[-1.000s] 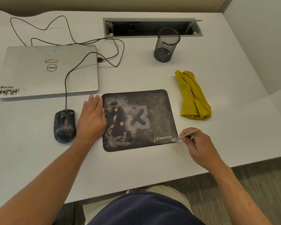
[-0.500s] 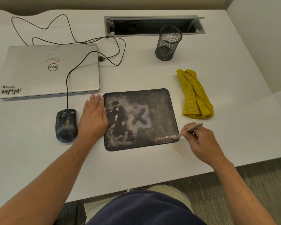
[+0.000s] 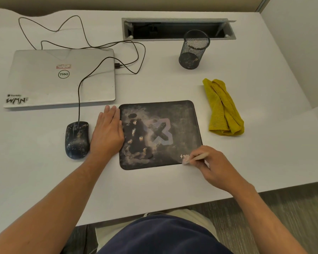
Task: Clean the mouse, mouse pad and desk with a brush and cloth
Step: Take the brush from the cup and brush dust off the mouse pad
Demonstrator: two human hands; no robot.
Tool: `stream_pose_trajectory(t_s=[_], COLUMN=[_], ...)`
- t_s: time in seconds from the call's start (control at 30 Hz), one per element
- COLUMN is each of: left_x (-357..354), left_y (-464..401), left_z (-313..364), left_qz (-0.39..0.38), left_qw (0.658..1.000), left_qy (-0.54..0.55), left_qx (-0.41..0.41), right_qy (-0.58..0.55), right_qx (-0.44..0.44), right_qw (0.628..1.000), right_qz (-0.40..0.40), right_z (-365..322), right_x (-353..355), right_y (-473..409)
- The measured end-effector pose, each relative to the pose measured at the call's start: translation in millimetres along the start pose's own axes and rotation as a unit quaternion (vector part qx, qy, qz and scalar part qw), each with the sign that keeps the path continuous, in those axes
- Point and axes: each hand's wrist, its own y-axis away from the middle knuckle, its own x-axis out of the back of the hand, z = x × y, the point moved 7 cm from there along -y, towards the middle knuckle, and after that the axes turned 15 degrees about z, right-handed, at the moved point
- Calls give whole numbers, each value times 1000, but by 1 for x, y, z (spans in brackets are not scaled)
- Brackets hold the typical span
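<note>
Yellow cloth [image 3: 223, 107], blk speckled mouse [image 3: 77, 139]

I am looking down at a white desk [image 3: 173, 189] whose near edge is running diagonally across the lower right. A recessed metal cable tray [image 3: 178, 29] is sitting open along its far side. A beige partition [image 3: 117, 3] is standing behind the desk, and a pale wall [image 3: 301, 43] is closing off the right. Grey wood-grain flooring [image 3: 292, 217] is showing beneath the desk's edge. Soft, even light is falling across the surface, casting only faint shadows.
</note>
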Motion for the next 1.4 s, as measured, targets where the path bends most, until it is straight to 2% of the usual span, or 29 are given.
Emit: stream_pose_trajectory(t_s=[0.13,0.27,0.4,0.5,0.67,0.77,0.87,0.93,1.0,1.27,1.4], left_x=[-1,-3,-3,-2,-3,-2,-1,-1,-1,-4,-4], left_y=[0,0,1,0,1,0,0,0,1,1,1], left_z=[0,-2,-1,-2,0,-1,-1,-1,-1,-2,-2], left_qz=[-2,-3,-9,-7,-8,-7,-8,-7,-8,-8,-8], left_qw=[1000,1000,1000,1000,1000,1000,1000,1000,1000,1000,1000], left_qy=[-2,-4,-3,-7,-6,-5,-5,-5,-5,-9,-10], left_qx=[2,0,-1,-1,-3,-5,-3,-4,-4,-5,-7], right_qy=[43,11,1,45,150,117,34,38,75,213,163], right_qx=[-25,-16,-2,14,-24,-27,-33,-28,-29,-71,-80], right_qw=[999,998,1000,999,988,991,999,999,996,974,981], right_qz=[3,55,7,23,28,58,17,-22,-27,-10,67], right_z=[12,-2,-11,-8,9,-4,-23,-28,-20,21,23], right_x=[13,10,-12,-2,18,16,-8,-22,-22,21,36], right_y=[3,-7,-6,-2,-5,-13,-22,-23,-23,-24,-34])
